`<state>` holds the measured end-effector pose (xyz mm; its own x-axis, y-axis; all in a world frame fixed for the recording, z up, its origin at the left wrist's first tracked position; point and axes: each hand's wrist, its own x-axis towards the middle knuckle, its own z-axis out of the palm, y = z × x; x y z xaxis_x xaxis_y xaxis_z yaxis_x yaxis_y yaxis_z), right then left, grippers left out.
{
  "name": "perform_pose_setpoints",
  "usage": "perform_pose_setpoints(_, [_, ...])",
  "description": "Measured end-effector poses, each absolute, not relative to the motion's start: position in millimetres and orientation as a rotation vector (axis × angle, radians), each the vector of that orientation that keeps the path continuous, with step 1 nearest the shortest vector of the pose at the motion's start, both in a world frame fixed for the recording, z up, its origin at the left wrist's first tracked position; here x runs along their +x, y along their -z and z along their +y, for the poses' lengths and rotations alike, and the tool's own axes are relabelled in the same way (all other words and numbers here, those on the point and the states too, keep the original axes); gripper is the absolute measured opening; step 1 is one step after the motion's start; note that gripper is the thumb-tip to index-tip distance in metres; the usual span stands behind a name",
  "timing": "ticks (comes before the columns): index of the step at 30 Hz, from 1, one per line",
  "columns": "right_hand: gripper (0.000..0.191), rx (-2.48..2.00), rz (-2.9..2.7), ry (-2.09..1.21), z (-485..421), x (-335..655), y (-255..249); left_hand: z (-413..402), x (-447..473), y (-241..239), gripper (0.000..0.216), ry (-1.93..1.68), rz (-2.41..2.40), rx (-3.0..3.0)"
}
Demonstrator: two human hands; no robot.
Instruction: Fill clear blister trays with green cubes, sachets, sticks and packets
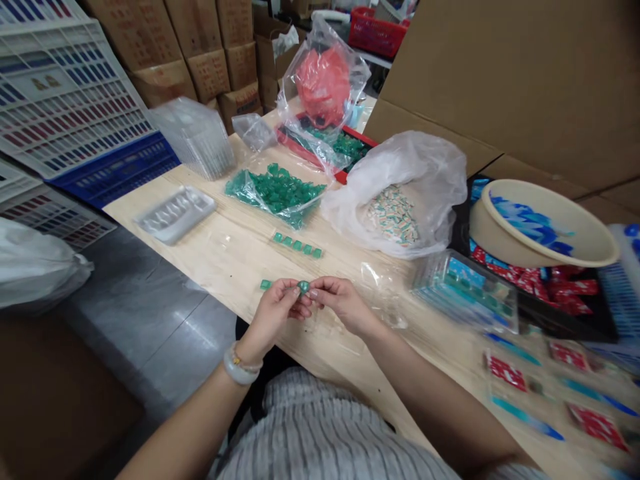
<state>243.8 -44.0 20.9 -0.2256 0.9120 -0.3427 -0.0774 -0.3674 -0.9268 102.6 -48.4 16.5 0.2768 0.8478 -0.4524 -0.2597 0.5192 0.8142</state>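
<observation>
Both hands meet over the near edge of the wooden table. My left hand (pixel 281 300) is closed on a small green translucent plastic piece (pixel 303 287), and the fingertips of my right hand (pixel 340 300) pinch its other side. Just left of the fingers lies a single green piece (pixel 265 285). Beyond the hands, a short row of green square pieces (pixel 297 245) rests on the wood. Farther back, a clear bag (pixel 275 193) spills over with many more green pieces.
A clear moulded tray (pixel 175 213) lies at left near stacked clear trays (pixel 195 137). A white plastic bag (pixel 425 173) of small patterned pieces sits right of centre. Filled clear cases (pixel 465 290), a beige basin (pixel 545 223) and red packets (pixel 505 370) occupy the right side.
</observation>
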Motion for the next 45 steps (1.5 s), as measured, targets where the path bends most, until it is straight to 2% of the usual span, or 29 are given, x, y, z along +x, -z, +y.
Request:
perform_pose_setpoints(6, [0.016, -1.271, -1.077, -1.641, -45.2, 244.5, -21.6, -48.9, 108.7, -14.5, 0.022, -0.826, 1.042, 0.805])
perform_pose_setpoints(15, [0.015, -1.364, -0.973, -1.799, -43.8, 251.3, -22.2, -54.3, 105.4, -9.0, 0.017, -0.788, 1.199, 1.421])
perform_pose_setpoints(20, [0.008, -1.422, -0.923, -1.729, -45.3, 246.9, -16.5, -52.9, 102.4, -10.5, 0.016, -0.745, 1.209, 1.639])
perform_pose_setpoints(24, [0.012, -1.414, -0.977, -1.734, -48.6, 248.8, -16.2, -52.5, 101.4, -8.2, 0.016, -0.756, 1.237, 1.768])
perform_pose_setpoints(27, [0.013, -1.460, -1.065, -1.673, -50.5, 250.8, -15.4, -51.9, 101.9, -5.4, 0.018, -0.776, 1.232, 1.816])
perform_pose_setpoints(32, [0.007, -1.560, -1.206, -1.391, -49.9, 244.9, -8.9, -49.6, 101.7, 1.2, 0.018, -0.870, 1.223, 1.800])
perform_pose_setpoints(38, [0.009, -1.446, -0.866, -1.750, -47.0, 243.0, -9.6, -56.4, 104.5, 6.4, 0.021, -0.879, 1.157, 1.132])
perform_pose_setpoints(41, [0.008, -1.491, -0.946, -1.708, -47.2, 245.3, -15.4, -56.2, 103.1, 5.2, 0.024, -0.971, 1.185, 1.309])
perform_pose_setpoints(45, [0.007, -1.497, -1.151, -1.654, -49.6, 246.4, -19.4, -47.9, 96.0, 2.1, 0.018, -0.843, 1.108, 1.524])
